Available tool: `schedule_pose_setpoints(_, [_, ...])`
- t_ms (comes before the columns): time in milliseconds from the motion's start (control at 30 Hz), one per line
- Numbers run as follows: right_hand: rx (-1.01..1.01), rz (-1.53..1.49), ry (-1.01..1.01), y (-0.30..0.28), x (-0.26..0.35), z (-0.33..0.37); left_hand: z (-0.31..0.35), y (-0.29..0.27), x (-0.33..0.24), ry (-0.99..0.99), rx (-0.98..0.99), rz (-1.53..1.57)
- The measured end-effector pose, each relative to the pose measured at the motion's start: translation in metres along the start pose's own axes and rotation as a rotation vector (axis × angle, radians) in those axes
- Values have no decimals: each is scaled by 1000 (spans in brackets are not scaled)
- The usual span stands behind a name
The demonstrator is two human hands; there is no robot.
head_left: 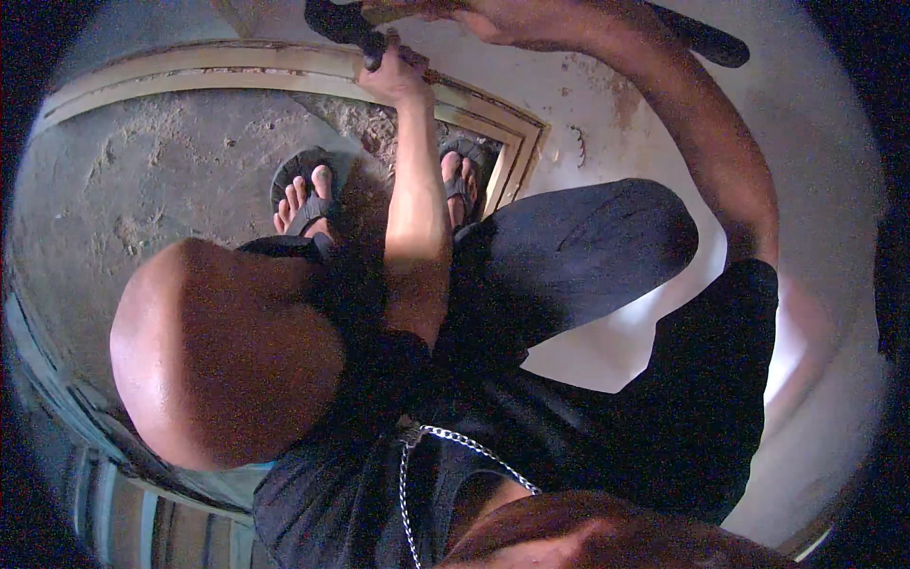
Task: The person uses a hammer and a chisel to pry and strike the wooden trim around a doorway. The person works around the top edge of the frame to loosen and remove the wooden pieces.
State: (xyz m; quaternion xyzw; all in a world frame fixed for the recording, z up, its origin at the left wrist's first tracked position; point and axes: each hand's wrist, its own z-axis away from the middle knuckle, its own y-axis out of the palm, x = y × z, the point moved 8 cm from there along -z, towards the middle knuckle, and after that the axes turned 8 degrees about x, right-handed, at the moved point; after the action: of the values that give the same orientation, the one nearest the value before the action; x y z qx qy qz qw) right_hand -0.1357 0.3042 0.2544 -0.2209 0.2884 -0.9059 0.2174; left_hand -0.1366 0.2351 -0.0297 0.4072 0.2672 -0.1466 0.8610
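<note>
My left hand [391,78] is raised toward the top of the view and closed around the dark handle of a tool [343,24]. My right hand [517,21] is at the top edge just right of it, pressed on a brownish piece that the frame edge cuts off. Its grip is hidden. A long dark bar [706,43] sticks out to the right behind my right forearm. Both hands are over the pale wooden frame [512,128] where it meets the stained white wall [815,123].
I am squatting, with my bare left knee [218,351] at the left and my dark-trousered right leg [578,247] in the middle. My sandalled feet [305,194] stand on rough concrete floor [152,171]. A metal chain [445,438] hangs on my dark shirt.
</note>
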Motion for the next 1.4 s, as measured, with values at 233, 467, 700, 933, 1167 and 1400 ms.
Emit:
schedule_pose_setpoints(233, [-126, -268, -385, 12, 21, -59, 6, -1, 3, 79, 83, -26])
schedule_pose_setpoints(467, [248, -6, -212, 38, 9, -75, 18, 12, 25, -88, -195, 823])
schedule_pose_setpoints(700, [-176, -105, -460, 14, 35, -70, 7, -3, 20, 23, 178, -418])
schedule_pose_setpoints(933, [-12, -83, -220, 27, 12, -71, 7, 6, 30, 55, 110, 109])
schedule_pose_setpoints(1167, [139, -76, -88, 57, -33, -76, 25, 24, 0, 125, 87, -102])
schedule_pose_setpoints(1400, [241, 132, 96, 24, 20, -82, 13, 9, -8, 275, 129, -320])
